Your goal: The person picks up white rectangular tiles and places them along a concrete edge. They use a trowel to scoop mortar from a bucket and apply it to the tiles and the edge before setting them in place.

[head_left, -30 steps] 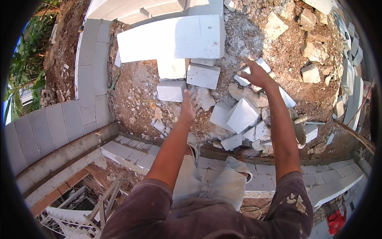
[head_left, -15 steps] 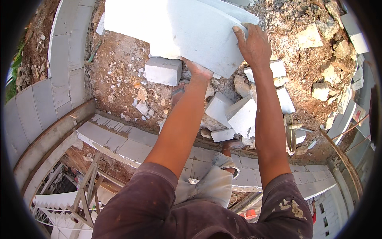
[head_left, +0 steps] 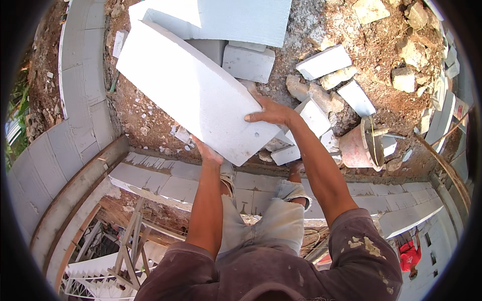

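Observation:
A long white lightweight concrete block (head_left: 186, 90) is tilted between my two hands, its near end close to my legs. My left hand (head_left: 207, 153) grips its lower left edge, the fingers partly hidden underneath. My right hand (head_left: 271, 110) clasps the opposite edge near the same end, with the thumb on the top face. Behind it lies another large white block (head_left: 246, 20). Smaller cut block pieces (head_left: 248, 63) sit just beyond the held block.
In front of my legs runs a low block wall (head_left: 186, 188), and a curved one (head_left: 75, 90) stands on the left. Broken blocks (head_left: 324, 62) and rubble litter the dirt. A mortar-stained bucket (head_left: 354, 146) with a trowel stands at right. A person in red (head_left: 410, 255) is lower right.
Both hands have drawn the block toward my body and left, away from the other large block. My left hand has moved left and nearer; my right hand has come down and left.

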A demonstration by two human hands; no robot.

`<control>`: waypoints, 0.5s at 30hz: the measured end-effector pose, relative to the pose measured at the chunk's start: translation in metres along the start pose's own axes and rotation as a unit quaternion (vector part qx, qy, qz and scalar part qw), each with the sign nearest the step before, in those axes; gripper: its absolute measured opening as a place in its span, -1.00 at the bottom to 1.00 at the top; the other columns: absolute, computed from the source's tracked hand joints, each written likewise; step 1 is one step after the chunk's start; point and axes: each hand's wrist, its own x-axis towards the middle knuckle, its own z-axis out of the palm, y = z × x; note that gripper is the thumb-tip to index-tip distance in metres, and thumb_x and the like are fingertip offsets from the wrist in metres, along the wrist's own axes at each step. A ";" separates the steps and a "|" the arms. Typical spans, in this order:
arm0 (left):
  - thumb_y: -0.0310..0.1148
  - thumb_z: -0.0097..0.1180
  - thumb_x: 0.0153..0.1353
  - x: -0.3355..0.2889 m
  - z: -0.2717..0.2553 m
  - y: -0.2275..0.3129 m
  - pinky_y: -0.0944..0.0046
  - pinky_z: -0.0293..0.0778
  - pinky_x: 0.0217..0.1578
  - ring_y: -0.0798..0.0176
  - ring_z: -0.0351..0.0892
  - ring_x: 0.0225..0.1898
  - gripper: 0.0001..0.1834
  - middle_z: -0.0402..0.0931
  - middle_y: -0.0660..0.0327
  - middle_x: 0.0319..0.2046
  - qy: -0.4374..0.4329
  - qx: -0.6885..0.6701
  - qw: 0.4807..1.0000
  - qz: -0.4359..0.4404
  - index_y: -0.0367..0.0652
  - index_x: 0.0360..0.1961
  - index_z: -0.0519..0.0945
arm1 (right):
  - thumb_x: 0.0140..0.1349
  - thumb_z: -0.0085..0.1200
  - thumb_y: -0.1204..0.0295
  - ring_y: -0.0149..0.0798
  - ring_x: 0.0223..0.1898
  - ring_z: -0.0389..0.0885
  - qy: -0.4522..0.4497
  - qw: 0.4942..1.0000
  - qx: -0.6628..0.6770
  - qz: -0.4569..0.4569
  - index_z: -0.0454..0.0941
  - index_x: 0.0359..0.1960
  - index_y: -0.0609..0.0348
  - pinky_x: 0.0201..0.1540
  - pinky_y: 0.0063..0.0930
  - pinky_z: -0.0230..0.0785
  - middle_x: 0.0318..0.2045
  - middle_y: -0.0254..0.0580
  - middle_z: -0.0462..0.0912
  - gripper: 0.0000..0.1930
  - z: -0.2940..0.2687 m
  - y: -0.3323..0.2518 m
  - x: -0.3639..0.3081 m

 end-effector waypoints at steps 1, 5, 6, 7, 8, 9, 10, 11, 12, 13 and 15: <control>0.54 -0.48 0.28 -0.021 -0.012 0.004 -0.24 0.18 0.37 -0.14 0.11 0.45 0.02 0.04 0.05 0.50 0.006 0.011 1.000 0.018 0.03 0.54 0.02 | 0.00 0.30 -0.20 0.21 0.39 0.26 0.009 0.998 0.067 0.016 -0.02 0.52 0.26 0.43 -0.07 0.11 0.36 0.45 0.22 0.19 0.013 -0.020 -0.019; 0.65 -0.44 0.16 -0.112 -0.034 0.011 -0.22 0.20 0.36 -0.14 0.09 0.46 0.16 -0.03 0.03 0.51 0.003 0.072 0.996 0.044 0.03 0.55 -0.06 | 0.06 0.35 0.00 0.06 0.23 0.48 0.046 0.980 0.187 0.056 0.11 0.47 0.34 0.28 -0.24 0.31 0.26 0.36 0.41 0.05 0.057 -0.085 -0.106; 0.65 -0.41 0.16 -0.138 -0.039 0.016 -0.21 0.20 0.36 -0.14 0.10 0.46 0.16 -0.02 0.01 0.51 0.003 0.093 0.995 0.043 0.01 0.55 -0.06 | 0.09 0.33 0.02 0.04 0.20 0.50 0.043 0.974 0.212 0.073 0.14 0.46 0.35 0.24 -0.24 0.35 0.24 0.34 0.43 0.00 0.060 -0.117 -0.134; 0.65 -0.40 0.16 -0.162 -0.043 0.022 -0.21 0.22 0.34 -0.14 0.13 0.45 0.17 0.01 0.01 0.50 -0.019 0.100 0.994 0.036 -0.01 0.55 -0.05 | 0.12 0.32 0.03 0.01 0.19 0.50 0.045 0.961 0.253 0.106 0.13 0.47 0.35 0.23 -0.24 0.36 0.25 0.31 0.43 -0.01 0.070 -0.132 -0.155; 0.65 -0.39 0.16 -0.184 -0.047 0.027 -0.20 0.24 0.33 -0.14 0.15 0.43 0.17 0.03 0.00 0.49 -0.042 0.109 0.993 0.022 -0.03 0.54 -0.03 | 0.14 0.30 0.05 -0.01 0.19 0.51 0.050 0.943 0.296 0.142 0.12 0.47 0.34 0.21 -0.24 0.38 0.25 0.27 0.44 -0.02 0.080 -0.143 -0.174; 0.64 -0.37 0.16 -0.202 -0.051 0.034 -0.19 0.26 0.32 -0.14 0.17 0.42 0.17 0.06 -0.01 0.48 -0.062 0.117 0.991 0.007 -0.05 0.54 -0.02 | 0.16 0.29 0.06 -0.03 0.19 0.51 0.053 0.922 0.338 0.181 0.11 0.47 0.34 0.20 -0.24 0.39 0.26 0.24 0.44 -0.04 0.090 -0.152 -0.192; 0.64 -0.36 0.16 -0.214 -0.057 0.044 -0.18 0.28 0.31 -0.14 0.20 0.41 0.17 0.09 -0.02 0.46 -0.062 0.117 0.991 -0.032 -0.08 0.53 0.01 | 0.20 0.25 0.04 -0.06 0.19 0.51 0.059 0.901 0.390 0.179 0.07 0.48 0.34 0.21 -0.24 0.38 0.26 0.20 0.44 -0.04 0.101 -0.154 -0.202; 0.64 -0.35 0.16 -0.223 -0.064 0.059 -0.18 0.30 0.30 -0.13 0.23 0.39 0.18 0.13 -0.03 0.45 -0.061 0.119 0.989 -0.071 -0.10 0.52 0.04 | 0.24 0.22 0.03 -0.08 0.20 0.50 0.066 0.877 0.442 0.176 0.04 0.49 0.33 0.22 -0.24 0.37 0.27 0.17 0.44 -0.05 0.114 -0.149 -0.206; 0.64 -0.34 0.16 -0.232 -0.068 0.068 -0.17 0.32 0.28 -0.12 0.27 0.38 0.18 0.17 -0.04 0.43 -0.059 0.119 0.985 -0.109 -0.13 0.51 0.06 | 0.28 0.18 0.01 -0.10 0.21 0.50 0.069 0.851 0.492 0.173 0.00 0.50 0.32 0.23 -0.25 0.36 0.27 0.13 0.43 -0.06 0.127 -0.147 -0.210; 0.58 -0.32 0.22 -0.239 -0.053 0.073 -0.13 0.26 0.34 -0.12 0.25 0.38 0.17 0.19 -0.06 0.42 -0.027 0.147 0.986 -0.078 -0.28 0.49 0.09 | 0.31 0.12 -0.03 -0.11 0.24 0.47 0.065 0.835 0.512 0.190 -0.03 0.51 0.31 0.25 -0.25 0.35 0.30 0.11 0.40 -0.06 0.133 -0.144 -0.211; 0.59 -0.30 0.21 -0.248 -0.054 0.101 -0.12 0.26 0.33 -0.11 0.27 0.36 0.19 0.19 -0.06 0.42 -0.132 0.103 0.985 -0.044 -0.31 0.48 0.10 | 0.38 0.00 -0.10 -0.14 0.30 0.40 0.059 0.800 0.555 0.221 -0.11 0.52 0.28 0.28 -0.26 0.32 0.35 0.07 0.32 -0.07 0.138 -0.145 -0.206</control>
